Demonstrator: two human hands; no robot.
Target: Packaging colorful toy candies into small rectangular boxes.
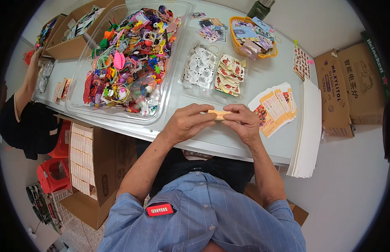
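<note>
Between my two hands, over the table's near edge, is a small narrow orange carton [220, 114]. My left hand [187, 123] pinches its left end, and my right hand [244, 122] grips the right end with thumb and fingers. Just right of my right hand lies a fanned stack of flat orange-and-white printed cartons [274, 108]. Beyond my hands stand a clear container of small white packets [200, 66] and another of red-and-cream printed pieces [229, 75]. A large clear tub [163, 98] heaped with colourful small toys stands to my left.
A yellow basket [234, 41] of cards stands at the back. Long white sheets [306, 130] overhang the table's right edge. Below left, an open cardboard box [103, 168] holds rows of small cartons. At far left, another person's arm [27, 86] reaches toward boxes.
</note>
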